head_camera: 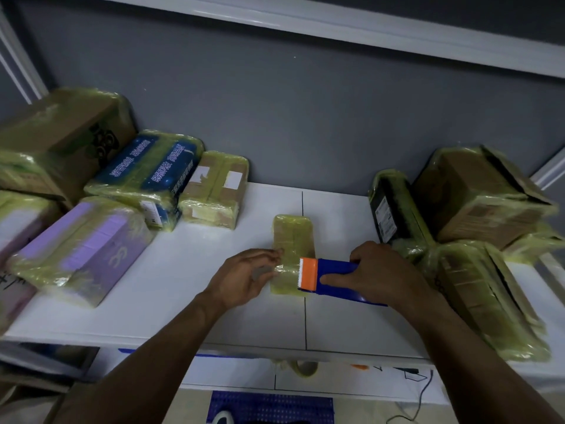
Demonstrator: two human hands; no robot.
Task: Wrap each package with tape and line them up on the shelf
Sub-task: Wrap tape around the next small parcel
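Note:
A small package wrapped in yellowish tape lies on the white shelf, lengthwise away from me. My right hand grips a blue tape dispenser with an orange toothed cutter, held over the package's near end. A strip of clear tape runs from the cutter to my left hand, which pinches the strip's free end just left of the package.
Taped packages stand on the left: a brown box, a blue one, a small brown one and a purple one. More taped boxes crowd the right. A tape roll lies below the shelf edge.

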